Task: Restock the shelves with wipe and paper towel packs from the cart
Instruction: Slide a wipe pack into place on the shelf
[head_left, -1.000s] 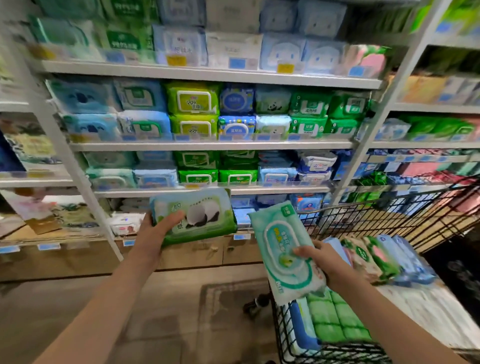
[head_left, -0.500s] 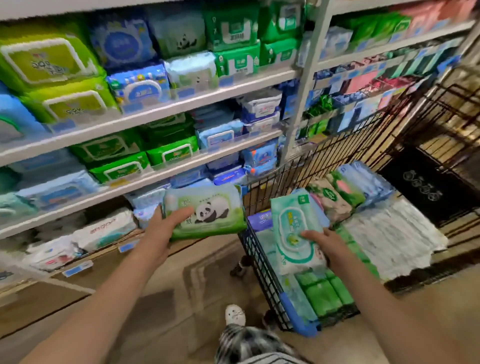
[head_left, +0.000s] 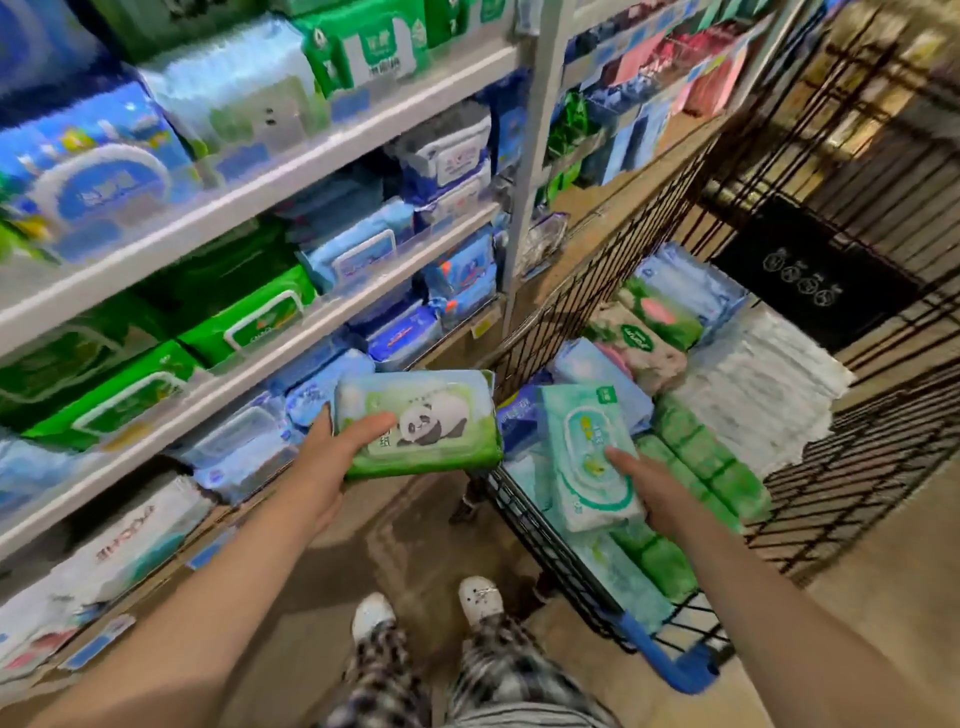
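My left hand (head_left: 332, 457) grips a green wipe pack with a panda picture (head_left: 431, 421), held flat in front of the lowest shelves. In my right hand (head_left: 649, 483) is a pale mint wipe pack with an oval lid (head_left: 587, 457), held upright just above the cart's near end. The black wire cart (head_left: 550, 540) stands to my right, holding several packs: green ones (head_left: 696, 462), blue ones (head_left: 691, 286), a pink-flowered one (head_left: 644, 343) and white paper towel packs (head_left: 753, 384). The white shelves (head_left: 322, 156) on my left are full of blue and green wipe packs.
A white upright post (head_left: 530, 156) divides two shelf bays. The cart's blue handle (head_left: 670, 660) is near my right leg. My two white shoes (head_left: 431, 608) stand on the brown floor between shelf and cart. A black mat (head_left: 810, 275) lies beyond the cart.
The view has tilted down and to the right, so shoes and cart contents show. Both hands keep their packs; the mint pack has sunk closer to the cart.
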